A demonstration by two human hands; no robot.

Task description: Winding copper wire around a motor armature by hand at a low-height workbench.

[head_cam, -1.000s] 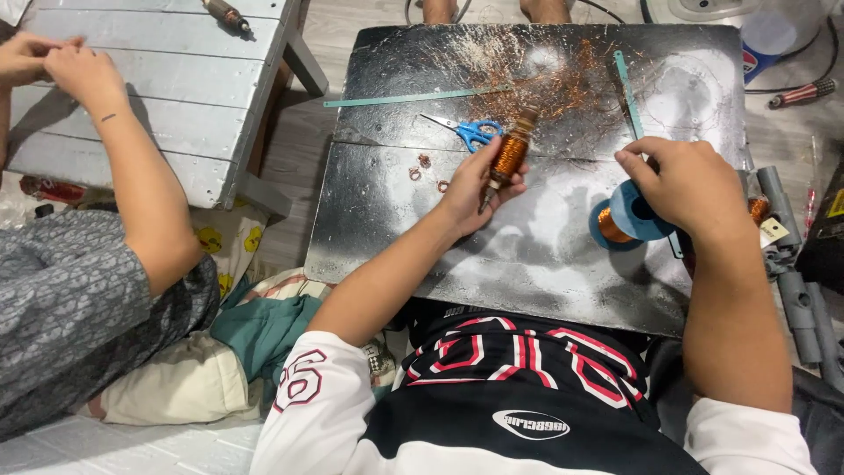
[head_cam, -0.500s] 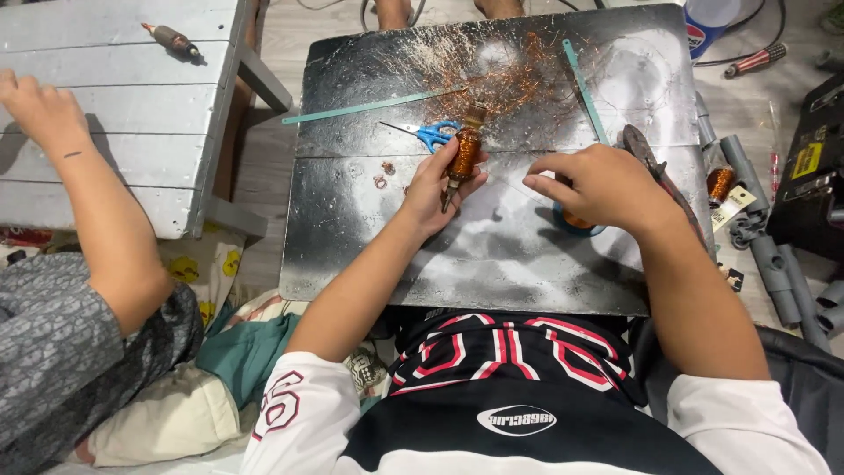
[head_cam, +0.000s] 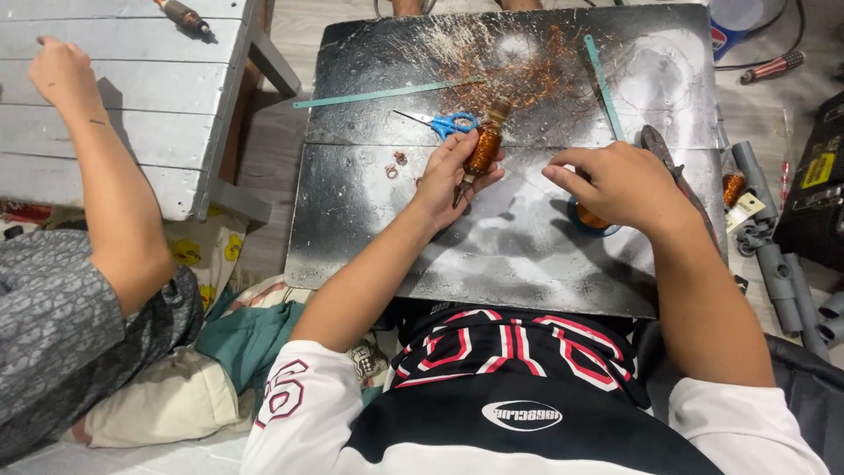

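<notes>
The left hand [head_cam: 453, 171] is closed around a copper-wound armature [head_cam: 484, 145], gripping it near the middle of the dark metal board [head_cam: 369, 237]; its long axis runs from about seven o'clock up to one o'clock, the upper end poking toward a tangle of loose copper wire [head_cam: 527, 75] at twelve. The right hand [head_cam: 620, 180] sits at three o'clock of the armature, apart from it, fingers pinched together, seemingly on a fine wire that is too thin to make out; beneath it lies a blue spool [head_cam: 587, 220]. The left hand is the nearer, holding the piece itself. Blue-handled scissors [head_cam: 440, 123] lie just at eleven o'clock; pliers [head_cam: 664, 158] rest past the right hand. Another person's hand [head_cam: 57, 70] rests on a grey wooden bench [head_cam: 158, 97] at nine o'clock.
</notes>
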